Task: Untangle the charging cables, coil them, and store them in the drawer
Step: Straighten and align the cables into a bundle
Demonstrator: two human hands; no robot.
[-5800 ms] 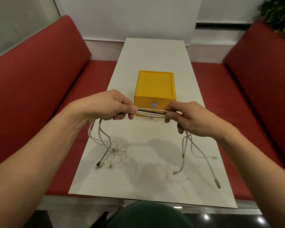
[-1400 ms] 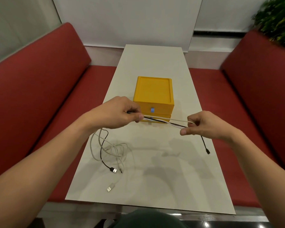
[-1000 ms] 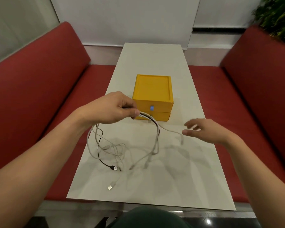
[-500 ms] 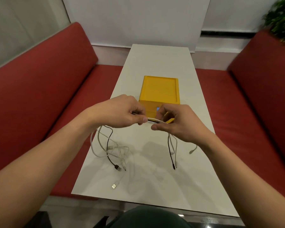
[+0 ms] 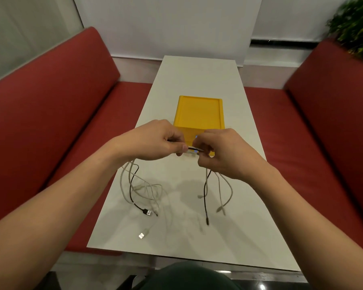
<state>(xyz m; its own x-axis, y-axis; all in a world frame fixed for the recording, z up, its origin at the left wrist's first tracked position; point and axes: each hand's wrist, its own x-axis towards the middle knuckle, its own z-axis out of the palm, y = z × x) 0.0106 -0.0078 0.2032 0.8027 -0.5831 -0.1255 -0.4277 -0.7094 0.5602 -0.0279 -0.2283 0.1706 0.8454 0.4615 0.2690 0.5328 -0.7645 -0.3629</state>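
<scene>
The charging cables (image 5: pixel 194 150) were held above the middle of the bench (image 5: pixel 197 70), just in front of the yellow drawer box (image 5: pixel 199 113). A short stretch of the bundle, white strands with one black one, was drawn between the two hands. Its long axis ran left to right and was nearly level, dipping slightly towards the right.

From under the left hand (image 5: pixel 155 141) the strands dropped to the bench surface and were gathered in a loose tangle (image 5: pixel 145 189) of overlapping loops. A black USB plug (image 5: pixel 147 212) lay at the near side of that tangle, pointing right. A white USB plug (image 5: pixel 141 235) lay further towards the near edge.

From under the right hand (image 5: pixel 224 153) several free ends (image 5: pixel 205 197) hung down, well apart from the tangle, with their connectors pointing downward at or just above the bench.

The left grip was closed on the bundle, which was pinched between thumb and curled fingers. The right grip was likewise pressed onto the bundle at the fingertips.

The front of the drawer box was largely hidden by the hands, so whether a drawer stood open could not be told.

Red upholstered seats (image 5: pixel 40 114) were ranged along both long sides of the bench. A green plant (image 5: pixel 356 24) was seen at the far right corner.
</scene>
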